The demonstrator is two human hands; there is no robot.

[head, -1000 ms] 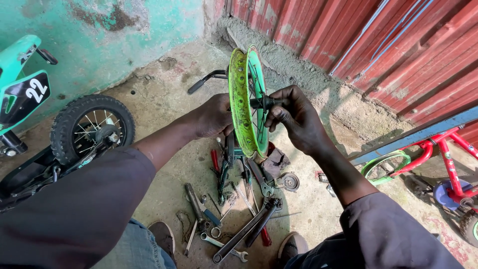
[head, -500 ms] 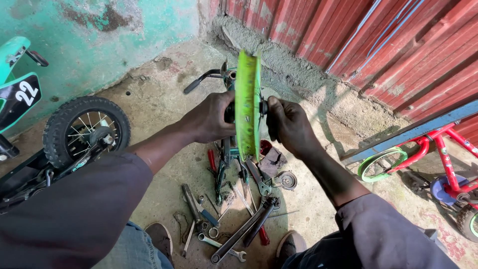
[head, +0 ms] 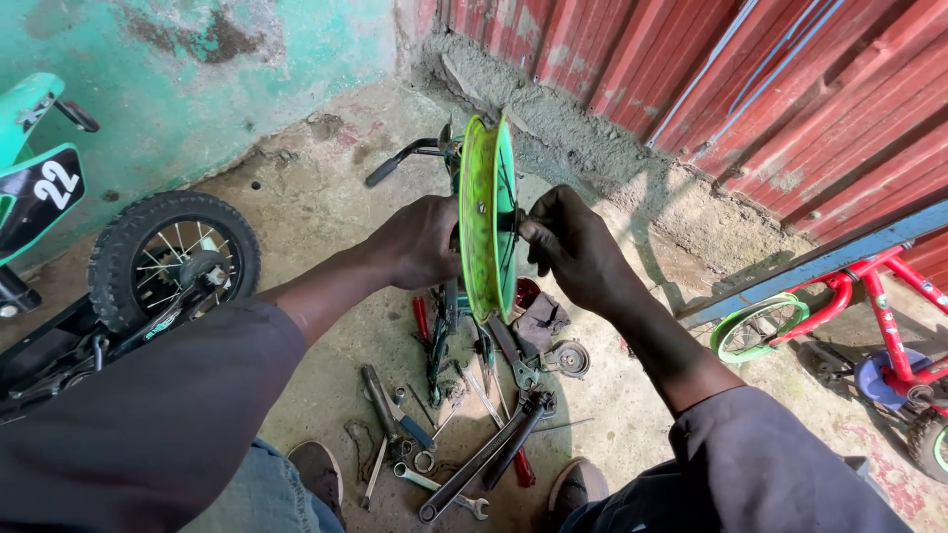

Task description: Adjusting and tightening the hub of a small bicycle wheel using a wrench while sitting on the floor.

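- The green wheel rim (head: 486, 222) stands upright on edge between both hands, above the tools (head: 464, 415) on the floor.
- The left hand (head: 420, 242) is closed on its left side.
- The right hand (head: 573, 247) pinches the hub on the right side.

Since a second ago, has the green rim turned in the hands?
Yes. The green rim showed its open face and spokes a second ago; now it stands nearly edge-on, still over the tools, between the left hand and right hand.
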